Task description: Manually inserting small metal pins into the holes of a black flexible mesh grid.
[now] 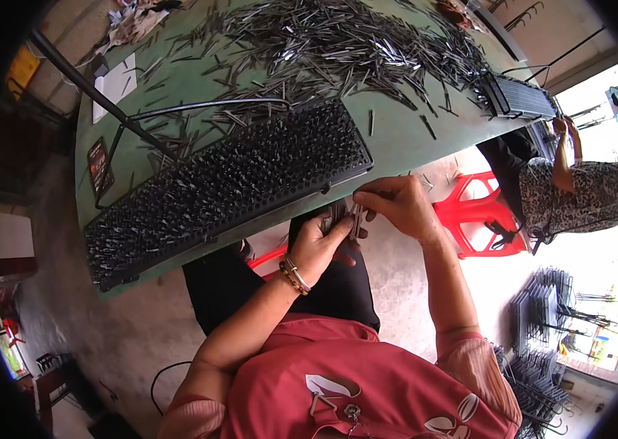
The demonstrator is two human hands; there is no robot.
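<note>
In front of the table edge, over my lap, my left hand [314, 247] is closed around a small bundle of thin metal strips [356, 218]. My right hand [399, 203] meets it from the right, with thumb and fingers pinched at the top of those strips. Just beyond my hands, a long black rack [334, 170] lies slantwise along the near table edge. Its holes are densely filled with upright dark strips, except for rows along the near side and right end. A large loose heap of similar dark strips [345, 55] covers the far part of the table.
The green table [397, 150] also bears a phone [97, 164], a white sheet [114, 86] and a black metal arm [97, 91]. On the right, another person [579, 190] handles a second rack [517, 97] beside a red stool [477, 212]. Stacked black racks with hooks [543, 314] stand lower right.
</note>
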